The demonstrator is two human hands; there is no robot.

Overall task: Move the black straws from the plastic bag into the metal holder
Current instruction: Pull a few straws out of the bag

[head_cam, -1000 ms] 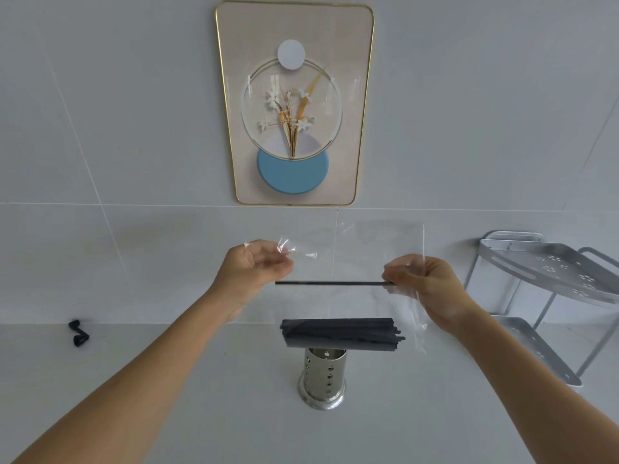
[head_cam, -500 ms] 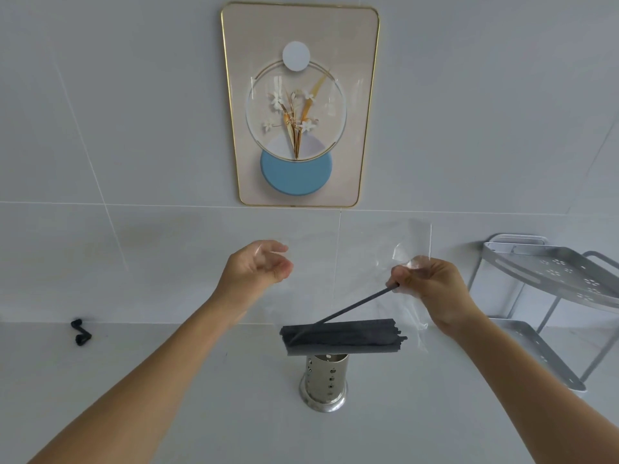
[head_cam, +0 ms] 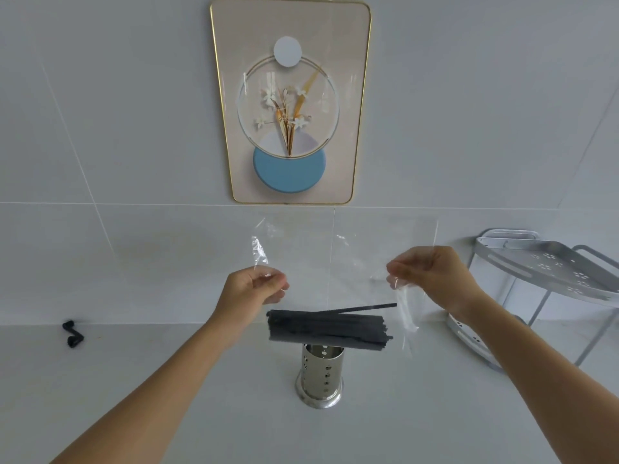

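A clear plastic bag (head_cam: 351, 262) hangs in the air between my hands. My left hand (head_cam: 254, 289) pinches its left edge and my right hand (head_cam: 432, 279) pinches its right edge. A bundle of black straws (head_cam: 326, 329) lies sideways in the bottom of the bag. One loose straw (head_cam: 368, 308) rests slanted on top of the bundle. Directly below the bundle stands the perforated metal holder (head_cam: 321, 376) on the white counter, its mouth hidden behind the straws.
A silver two-tier corner rack (head_cam: 549, 272) stands at the right against the wall. A small black object (head_cam: 73, 333) lies at the left on the counter. A framed flower picture (head_cam: 289, 102) hangs on the tiled wall.
My right hand let go of the single straw, which dropped onto the bundle. Both hands now hold the bag's edges, and the bag is spread wider.
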